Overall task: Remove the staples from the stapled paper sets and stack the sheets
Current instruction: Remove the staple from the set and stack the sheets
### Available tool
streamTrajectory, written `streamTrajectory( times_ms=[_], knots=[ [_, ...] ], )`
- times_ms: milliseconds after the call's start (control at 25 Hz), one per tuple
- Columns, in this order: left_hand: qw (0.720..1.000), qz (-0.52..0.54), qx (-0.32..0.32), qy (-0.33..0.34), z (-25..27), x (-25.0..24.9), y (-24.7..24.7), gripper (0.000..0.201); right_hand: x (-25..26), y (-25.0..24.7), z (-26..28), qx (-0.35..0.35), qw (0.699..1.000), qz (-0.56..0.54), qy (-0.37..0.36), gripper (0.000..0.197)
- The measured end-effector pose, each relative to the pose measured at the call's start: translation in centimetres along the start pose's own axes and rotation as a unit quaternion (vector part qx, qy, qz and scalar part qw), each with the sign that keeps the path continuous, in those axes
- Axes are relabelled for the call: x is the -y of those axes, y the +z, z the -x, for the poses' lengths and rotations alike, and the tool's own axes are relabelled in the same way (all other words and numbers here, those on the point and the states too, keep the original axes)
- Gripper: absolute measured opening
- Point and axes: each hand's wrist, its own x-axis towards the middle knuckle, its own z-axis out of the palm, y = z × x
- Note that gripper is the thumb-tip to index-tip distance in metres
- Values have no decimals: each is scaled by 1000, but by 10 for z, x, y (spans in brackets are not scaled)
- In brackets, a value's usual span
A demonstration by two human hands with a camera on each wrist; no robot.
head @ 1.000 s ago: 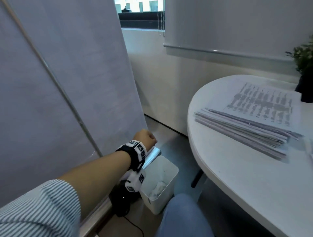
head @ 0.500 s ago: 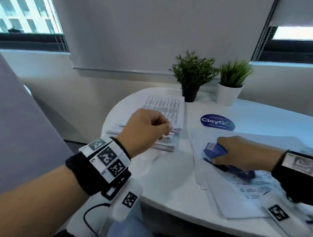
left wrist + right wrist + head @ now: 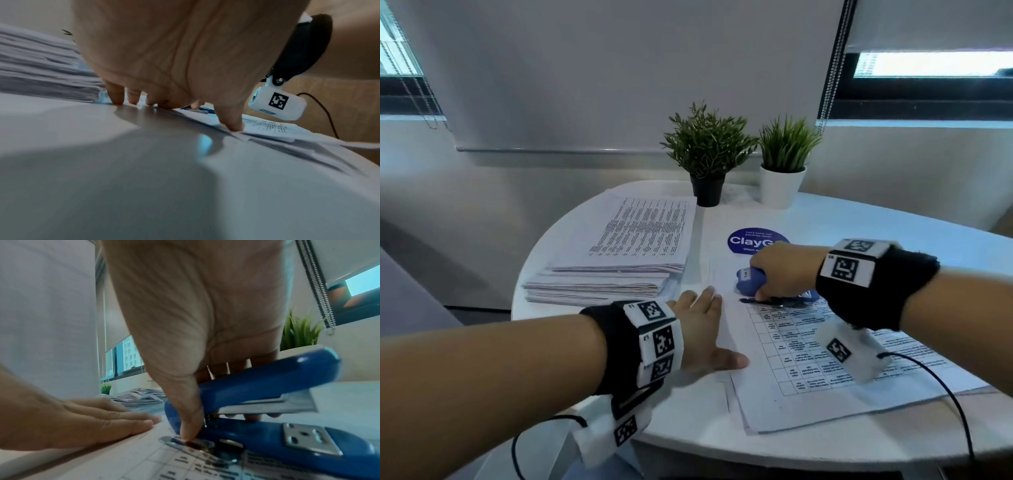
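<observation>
A printed paper set (image 3: 825,356) with a table on it lies on the round white table (image 3: 688,435) in front of me. My left hand (image 3: 705,329) lies flat with straight fingers on the table at the set's left edge, its fingertips (image 3: 234,126) touching the sheets. My right hand (image 3: 784,270) grips a blue stapler (image 3: 267,410) that rests on the set's top left corner. Its metal rear tab (image 3: 185,443) lies on the paper under my thumb. A tall stack of sheets (image 3: 619,260) sits at the table's left.
Two potted plants stand at the back of the table, one in a black pot (image 3: 707,190) and one in a white pot (image 3: 780,186). A blue round sticker (image 3: 753,241) lies behind the stapler. Cables run from both wrist cameras.
My left hand came back from the white bin on the floor to the table, opened from a fist and now lies flat beside the paper set. My right hand kept hold of the stapler.
</observation>
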Motion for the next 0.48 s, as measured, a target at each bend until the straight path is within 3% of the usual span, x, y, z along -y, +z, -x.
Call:
streamTrajectory(
  times_ms=[360,480],
  knots=[
    [999,16,28,-31,-18,0,-3,131,12,-1,-17,8,997,16,-69,26],
    [999,8,30,-39,-25,0,-1,136,9,7,-16,-51,993,-20,-101,25]
  ],
)
